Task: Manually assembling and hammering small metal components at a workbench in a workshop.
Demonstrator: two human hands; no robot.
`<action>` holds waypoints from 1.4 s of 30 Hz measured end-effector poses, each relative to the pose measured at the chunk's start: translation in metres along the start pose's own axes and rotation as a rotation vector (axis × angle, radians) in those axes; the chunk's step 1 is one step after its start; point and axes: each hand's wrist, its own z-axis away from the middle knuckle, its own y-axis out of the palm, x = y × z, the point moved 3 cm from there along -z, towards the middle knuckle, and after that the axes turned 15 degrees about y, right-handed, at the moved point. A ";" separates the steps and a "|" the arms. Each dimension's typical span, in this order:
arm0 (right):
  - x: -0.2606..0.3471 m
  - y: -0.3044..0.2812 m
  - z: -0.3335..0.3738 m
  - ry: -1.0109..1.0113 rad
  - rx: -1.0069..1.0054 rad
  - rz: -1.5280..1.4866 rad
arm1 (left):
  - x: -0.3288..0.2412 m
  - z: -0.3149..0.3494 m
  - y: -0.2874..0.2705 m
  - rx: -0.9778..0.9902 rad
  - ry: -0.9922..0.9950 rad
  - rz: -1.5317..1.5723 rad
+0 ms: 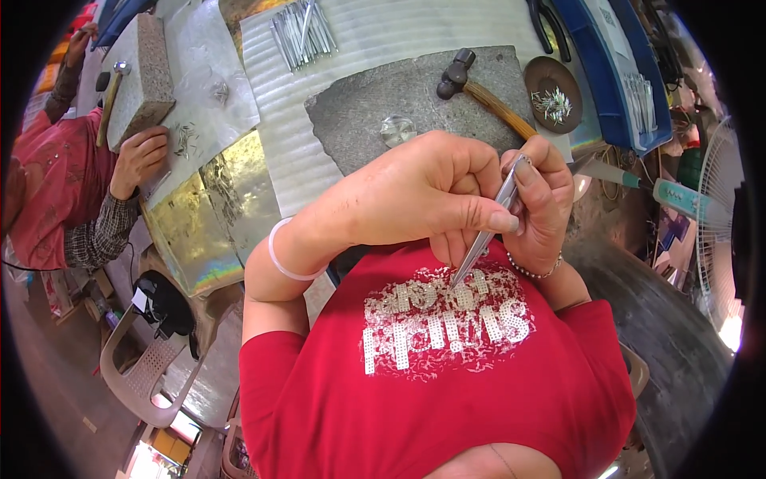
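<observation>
Both of my hands are raised in front of my red shirt, above the near edge of the table. Between them is a slim silver pointed metal tool [484,239], perhaps tweezers, slanting with its tip down to the left. My right hand [546,188] pinches its upper end between thumb and bent fingers. The thumb of my left hand [435,188] presses along its middle, with the other fingers curled behind. Just beyond them lies a grey stone slab [359,108], bearing a clear round disc [397,130] and a hammer [488,100] with a wooden handle.
A brown bowl [576,116] of small silver slivers sits right of the slab. Beyond are black-handled pliers [550,28], a blue tray [630,132] and silver rods [303,36]. At left, a co-worker's hand [142,160] rests by a stone block [148,72]. A fan [722,215] stands right.
</observation>
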 end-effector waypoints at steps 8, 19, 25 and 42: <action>0.001 -0.002 -0.007 0.105 -0.020 0.011 | -0.002 0.001 -0.002 -0.061 0.009 -0.064; -0.004 -0.008 -0.023 0.278 0.012 -0.107 | -0.005 -0.008 -0.008 -0.140 -0.082 -0.035; -0.004 -0.008 -0.027 0.306 0.027 -0.178 | -0.008 -0.014 -0.010 -0.143 -0.107 0.004; 0.000 -0.001 -0.031 0.165 -0.001 -0.134 | -0.020 -0.015 -0.018 -0.083 -0.098 -0.140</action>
